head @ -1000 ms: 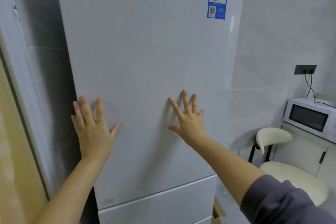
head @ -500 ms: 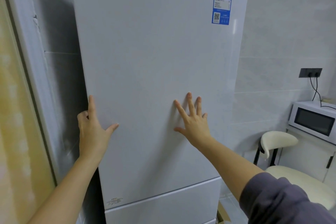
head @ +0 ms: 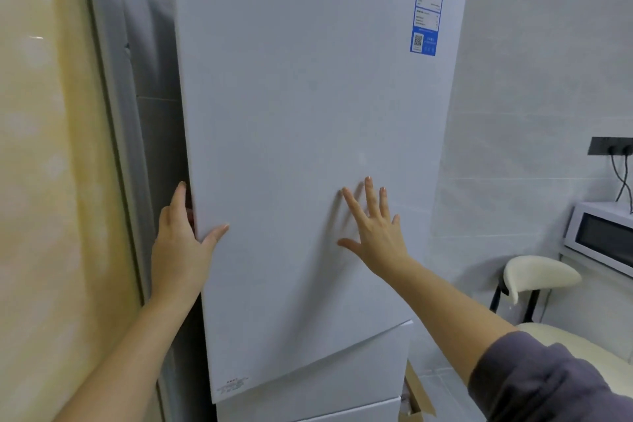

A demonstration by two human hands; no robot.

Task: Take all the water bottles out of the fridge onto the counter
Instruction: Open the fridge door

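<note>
Head view shows the tall white matte fridge door (head: 308, 147), at most slightly ajar. The water bottles are hidden behind it, and none can be seen. At the door's left edge the left hand (head: 178, 250) grasps it, fingers hooked behind and thumb on the front. On the door's middle the right hand (head: 376, 236) lies flat, fingers spread, holding nothing. Opening is the step in hand; next, I judge, comes a steady pull on that edge.

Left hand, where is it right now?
Head view, lower left: the left hand grips the left edge of the fridge door, thumb on its front, beside the right hand.
</note>
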